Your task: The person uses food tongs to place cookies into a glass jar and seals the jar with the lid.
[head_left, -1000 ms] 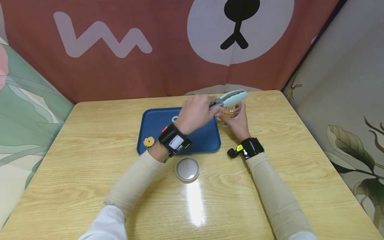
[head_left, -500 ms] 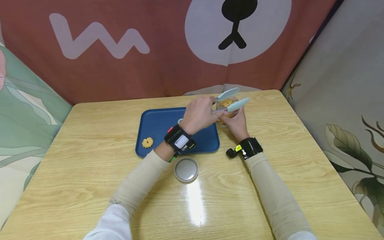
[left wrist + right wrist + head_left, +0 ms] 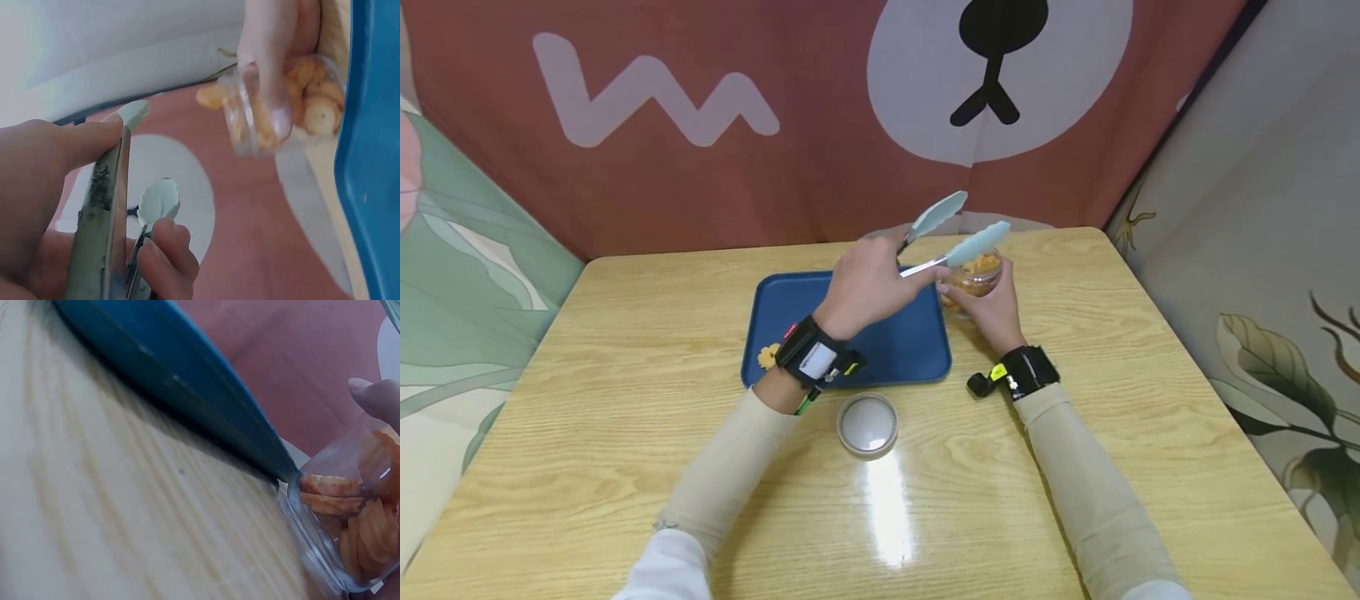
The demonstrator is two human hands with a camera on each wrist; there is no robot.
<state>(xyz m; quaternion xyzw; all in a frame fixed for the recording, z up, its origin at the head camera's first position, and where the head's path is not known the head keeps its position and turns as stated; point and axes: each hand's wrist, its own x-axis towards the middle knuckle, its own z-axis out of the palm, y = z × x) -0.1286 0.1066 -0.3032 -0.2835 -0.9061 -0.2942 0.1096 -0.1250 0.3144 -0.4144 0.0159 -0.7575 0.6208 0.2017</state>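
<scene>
My left hand (image 3: 867, 287) grips a pair of tongs (image 3: 979, 243) with pale mint tips. The tips are spread apart with nothing between them, above and left of a clear jar (image 3: 964, 285). Around the jar's side curl the fingers of my right hand (image 3: 997, 315), thumb toward the tray. Golden cookies (image 3: 369, 540) fill much of the jar. In the left wrist view one cookie (image 3: 212, 95) pokes out at the jar's open mouth. A blue tray (image 3: 917, 354) lies beside the jar, with a flower-shaped cookie (image 3: 767, 357) partly hidden behind my left wrist.
A round lid (image 3: 868, 425) lies on the wooden table (image 3: 625, 333) in front of the tray. Behind the table's far edge hangs a red-brown cloth (image 3: 820, 183) with a bear print. Patterned cloths flank both sides.
The tongs were nearly together over the jar, then parted; now they are spread wider and raised. My left hand has drawn back leftward. My right hand stays on the jar.
</scene>
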